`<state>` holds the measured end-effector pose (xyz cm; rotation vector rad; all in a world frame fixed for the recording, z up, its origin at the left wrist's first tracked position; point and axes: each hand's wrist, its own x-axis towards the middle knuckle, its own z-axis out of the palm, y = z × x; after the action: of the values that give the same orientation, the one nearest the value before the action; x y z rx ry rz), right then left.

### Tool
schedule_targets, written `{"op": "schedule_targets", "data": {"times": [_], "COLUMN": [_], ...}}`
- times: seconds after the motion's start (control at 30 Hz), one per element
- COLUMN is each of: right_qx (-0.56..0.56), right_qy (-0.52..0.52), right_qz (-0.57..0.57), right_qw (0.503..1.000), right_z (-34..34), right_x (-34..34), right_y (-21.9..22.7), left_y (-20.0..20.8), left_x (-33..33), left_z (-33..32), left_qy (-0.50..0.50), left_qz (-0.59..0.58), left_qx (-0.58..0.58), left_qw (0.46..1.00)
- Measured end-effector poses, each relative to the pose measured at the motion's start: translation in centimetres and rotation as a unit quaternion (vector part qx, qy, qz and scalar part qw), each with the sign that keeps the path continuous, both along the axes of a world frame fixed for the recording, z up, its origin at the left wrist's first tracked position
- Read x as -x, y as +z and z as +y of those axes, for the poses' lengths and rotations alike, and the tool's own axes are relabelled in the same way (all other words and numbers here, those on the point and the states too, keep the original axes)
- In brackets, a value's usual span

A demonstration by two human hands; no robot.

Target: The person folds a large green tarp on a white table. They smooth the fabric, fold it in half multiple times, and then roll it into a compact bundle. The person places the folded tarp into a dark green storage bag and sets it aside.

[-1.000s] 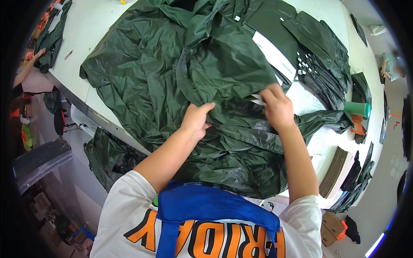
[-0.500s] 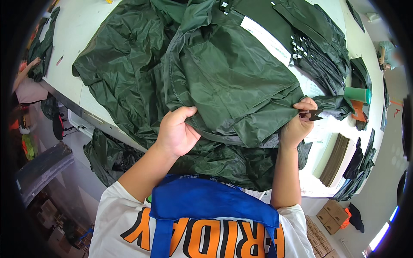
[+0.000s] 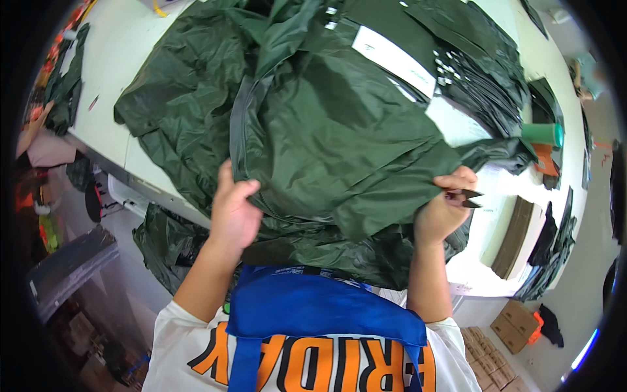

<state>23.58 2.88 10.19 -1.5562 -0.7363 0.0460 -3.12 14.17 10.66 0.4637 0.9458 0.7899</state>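
Observation:
A dark green, thin shiny jacket [image 3: 353, 144] lies bunched across the table in front of me. A zipper strip [image 3: 240, 130] runs down the left part of it. My left hand [image 3: 236, 212] is closed on the jacket at the strip's lower end, thumb on top. At the jacket's right edge, my right hand [image 3: 443, 206] grips the cloth between thumb and fingers. Dark thread snips [image 3: 465, 197] are also held in that hand, their two blades pointing right and slightly apart. Folds hide the rest of the garment's shape.
Dark green pieces with white tags [image 3: 477, 85] and a white printed strip [image 3: 395, 62] lie at the far right. A green cylinder [image 3: 543, 134] and stacked brown card [image 3: 516, 238] are on the right. A co-worker's arm [image 3: 39, 130] shows at far left.
My left hand has moved left and slightly down, drawing the zipper edge with it. My right hand has dropped a little, and the cloth between them has shifted; the snips' blades now point more rightward.

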Motion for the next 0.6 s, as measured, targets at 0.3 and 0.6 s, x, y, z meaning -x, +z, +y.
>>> {"op": "schedule_targets", "data": {"times": [0.3, 0.6], "right_qx": [0.088, 0.035], "right_qy": [0.087, -0.168], "right_qz": [-0.213, 0.256], "right_qw": [0.969, 0.951], "right_z": [-1.8, -3.2], "right_x": [4.1, -22.6], "right_y": [2.8, -3.7], "left_y": [3.7, -2.5], "left_x": [-8.8, -8.4], "left_z": [-3.1, -3.6], "left_qy": [-0.249, -0.416], "left_qz": [0.283, 0.314], "left_qx": [-0.69, -0.649], "left_qw": [0.618, 0.554]}}
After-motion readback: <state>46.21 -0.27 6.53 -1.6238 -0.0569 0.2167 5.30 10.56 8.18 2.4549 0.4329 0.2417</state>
